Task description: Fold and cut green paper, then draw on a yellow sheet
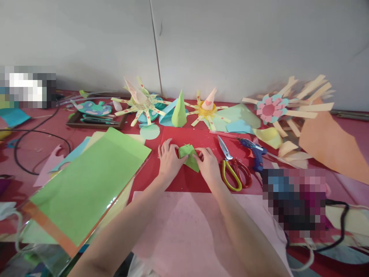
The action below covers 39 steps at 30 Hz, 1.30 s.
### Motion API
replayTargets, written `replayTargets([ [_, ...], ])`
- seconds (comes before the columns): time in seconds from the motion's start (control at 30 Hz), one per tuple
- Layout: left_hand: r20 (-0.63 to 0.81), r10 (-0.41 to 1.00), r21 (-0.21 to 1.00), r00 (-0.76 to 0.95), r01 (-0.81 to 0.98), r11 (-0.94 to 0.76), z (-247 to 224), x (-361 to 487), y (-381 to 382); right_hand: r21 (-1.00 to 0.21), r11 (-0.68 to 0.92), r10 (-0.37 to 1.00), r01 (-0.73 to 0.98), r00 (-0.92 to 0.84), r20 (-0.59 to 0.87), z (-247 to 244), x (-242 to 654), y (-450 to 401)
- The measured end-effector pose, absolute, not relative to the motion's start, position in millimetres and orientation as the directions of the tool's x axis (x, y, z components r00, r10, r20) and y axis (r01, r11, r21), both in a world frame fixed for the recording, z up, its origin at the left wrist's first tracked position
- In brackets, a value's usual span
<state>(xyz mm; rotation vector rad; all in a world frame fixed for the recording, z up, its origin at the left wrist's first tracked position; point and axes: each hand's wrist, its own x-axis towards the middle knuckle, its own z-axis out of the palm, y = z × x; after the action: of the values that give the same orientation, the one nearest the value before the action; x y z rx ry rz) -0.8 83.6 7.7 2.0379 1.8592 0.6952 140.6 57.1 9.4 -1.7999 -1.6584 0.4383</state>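
Note:
Between my two hands is a small piece of green paper (191, 158), its top edge showing a few thin cut or raised bits. My left hand (170, 158) pinches its left side, fingers closed at the edge. On the right side, my right hand (208, 163) grips the paper between thumb and fingers. Both hands rest low over a red sheet (175, 182). Just right of my right hand lie scissors (231, 173) with one yellow and one red handle, blades pointing away. A blue glue gun (256, 151) lies beyond them.
A stack of coloured paper topped by a green sheet (92, 184) lies at left. Along the wall stand a green paper cone (180, 111), paper cone-and-strip crafts (208, 105), a paper flower (269, 109) and a brown tray (95, 124). Orange paper (331, 134) is at right.

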Motion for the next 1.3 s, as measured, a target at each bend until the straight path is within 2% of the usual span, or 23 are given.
replayTargets([
  [0.17,0.21,0.967,0.597,0.141,0.765,-0.241,5,-3,86,-0.632,0.016,0.965,0.774,0.154,0.212,8,138,57],
  [0.3,0.209,0.949,0.681,0.237,0.661,-0.315,6,-3,89,-0.707,-0.02,0.946,0.707,0.242,0.216,11,136,57],
  [0.43,0.056,0.971,0.839,0.234,0.515,-0.173,14,-1,89,-0.827,-0.077,0.937,0.556,0.324,0.131,18,137,57],
  [0.5,-0.03,0.964,0.93,0.262,0.361,-0.07,20,1,87,-0.881,-0.075,0.955,0.467,0.289,0.072,20,139,57],
  [0.57,-0.056,0.952,0.981,0.3,0.196,-0.003,25,2,84,-0.94,-0.071,0.971,0.335,0.239,0.012,19,141,58],
  [0.63,-0.056,0.948,0.994,0.314,0.103,0.024,28,4,82,-0.981,-0.083,0.978,0.176,0.204,-0.046,16,141,61],
  [0.7,-0.071,0.949,0.995,0.306,0.095,0.044,27,4,81,-0.994,-0.101,0.978,0.048,0.189,-0.09,12,140,63],
  [0.9,-0.156,0.923,0.986,0.351,0.117,0.122,25,1,83,-0.977,-0.161,0.979,-0.138,0.099,-0.175,12,140,67],
  [1.1,-0.138,0.885,0.99,0.444,0.086,0.111,27,-2,84,-0.949,-0.261,0.965,-0.177,-0.028,-0.26,17,146,62],
  [1.3,-0.167,0.868,0.986,0.468,0.104,0.133,25,-1,83,-0.966,-0.208,0.976,-0.154,0.029,-0.215,17,145,62],
])
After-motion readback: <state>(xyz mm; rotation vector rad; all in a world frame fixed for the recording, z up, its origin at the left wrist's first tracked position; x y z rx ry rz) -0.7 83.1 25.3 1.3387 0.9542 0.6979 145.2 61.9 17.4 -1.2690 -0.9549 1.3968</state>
